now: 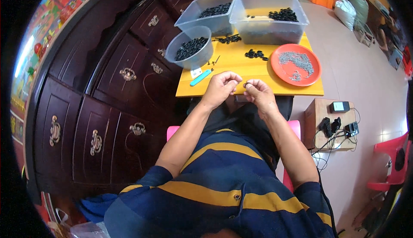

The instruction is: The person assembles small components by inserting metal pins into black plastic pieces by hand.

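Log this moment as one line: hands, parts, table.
left hand: pinched, contents unclear | right hand: holds small black ring | yellow table: orange plate of metal bits, round tub of black rings

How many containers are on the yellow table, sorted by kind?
Clear rectangular bins: 2
Round grey bucket: 1
Orange plate: 1
Total: 4

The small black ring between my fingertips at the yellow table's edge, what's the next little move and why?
Probably bring the two hands together. The right hand pinches the small black ring, and the left hand is curled shut close beside it, its contents too small to tell. More rings lie on the yellow table and metal pieces fill the orange plate.
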Available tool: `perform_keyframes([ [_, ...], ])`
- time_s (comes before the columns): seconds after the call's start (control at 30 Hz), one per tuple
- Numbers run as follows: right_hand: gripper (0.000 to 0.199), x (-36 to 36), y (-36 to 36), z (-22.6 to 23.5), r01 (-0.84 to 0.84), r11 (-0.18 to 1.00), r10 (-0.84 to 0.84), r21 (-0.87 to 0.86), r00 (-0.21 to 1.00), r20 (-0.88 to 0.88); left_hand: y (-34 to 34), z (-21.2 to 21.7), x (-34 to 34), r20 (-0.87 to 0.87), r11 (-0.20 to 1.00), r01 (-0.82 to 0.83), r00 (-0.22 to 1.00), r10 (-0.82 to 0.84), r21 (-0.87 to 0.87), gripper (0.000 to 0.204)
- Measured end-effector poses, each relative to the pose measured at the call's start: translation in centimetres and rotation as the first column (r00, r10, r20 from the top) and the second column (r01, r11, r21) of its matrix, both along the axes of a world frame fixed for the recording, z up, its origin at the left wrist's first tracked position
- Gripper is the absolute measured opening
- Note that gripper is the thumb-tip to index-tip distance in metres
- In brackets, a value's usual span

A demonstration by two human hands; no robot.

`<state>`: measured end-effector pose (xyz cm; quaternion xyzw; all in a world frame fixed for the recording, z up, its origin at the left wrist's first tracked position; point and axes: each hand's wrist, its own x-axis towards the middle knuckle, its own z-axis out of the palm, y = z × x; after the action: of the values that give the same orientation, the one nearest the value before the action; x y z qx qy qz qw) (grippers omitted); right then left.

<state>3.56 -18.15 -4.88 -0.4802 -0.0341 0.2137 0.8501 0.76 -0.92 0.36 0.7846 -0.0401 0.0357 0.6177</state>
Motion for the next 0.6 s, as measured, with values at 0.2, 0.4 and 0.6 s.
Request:
perform_keyframes([
  [0.2, 0.013, -0.6, 0.4, 0.2, -0.037, 0.999, 0.038, -0.027, 0.998, 0.044, 0.1, -0.2, -0.8, 0.11, 1.0, -0.025, 0.994, 0.024, 0.004, 0.019],
  [0.4, 0.015, -0.8, 0.4, 0.4, -0.053, 0.998, 0.057, -0.036, 0.993, 0.108, 0.0, -1.0, -0.9, 0.238, 0.989, -0.066, 0.971, 0.033, 0.134, 0.023],
  [0.6, 0.015, -0.8, 0.5, 0.7, -0.043, 0.996, 0.055, -0.074, 0.985, 0.164, -0.2, -0.3, -1.1, 0.248, 0.978, -0.097, 0.968, 0.049, 0.187, 0.024],
])
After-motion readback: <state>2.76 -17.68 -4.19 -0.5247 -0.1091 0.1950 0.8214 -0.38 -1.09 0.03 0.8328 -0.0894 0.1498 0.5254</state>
